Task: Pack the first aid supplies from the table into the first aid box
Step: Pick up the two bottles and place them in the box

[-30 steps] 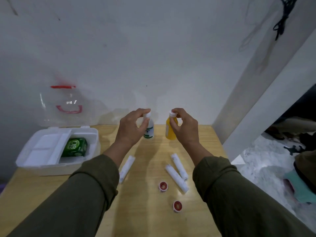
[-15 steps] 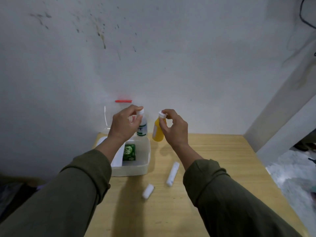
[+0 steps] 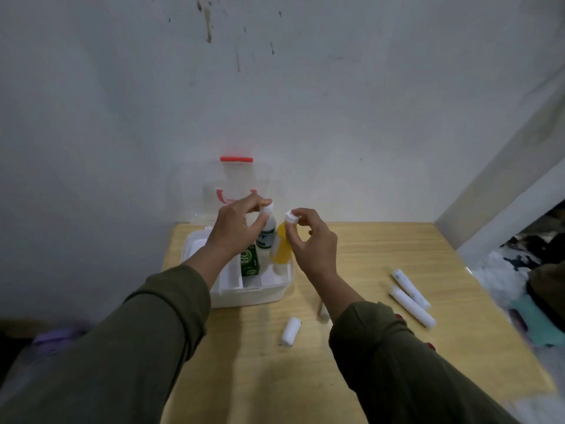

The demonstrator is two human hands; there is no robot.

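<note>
The white first aid box point(image 3: 250, 293) stands open at the table's back left, its clear lid point(image 3: 214, 191) leaning on the wall. A green carton point(image 3: 249, 261) lies inside. My left hand point(image 3: 235, 231) grips the cap of a white bottle with a green label point(image 3: 266, 232) above the box. My right hand point(image 3: 312, 243) pinches the cap of a yellow bottle point(image 3: 281, 247), held over the box's right compartment. On the table lie a short white gauze roll point(image 3: 290, 331) and two longer white rolls point(image 3: 411, 296). A further roll point(image 3: 324, 312) is partly hidden behind my right sleeve.
The wooden table point(image 3: 351, 258) sits against a white wall, with its right edge open to the floor. Red-topped small items point(image 3: 398, 316) peek out beside my right sleeve. Clutter and a teal cloth point(image 3: 538, 325) lie on the floor to the right.
Both hands have carried the two bottles left from the table's middle to above the open box and lowered them towards it. My view has swung left.
</note>
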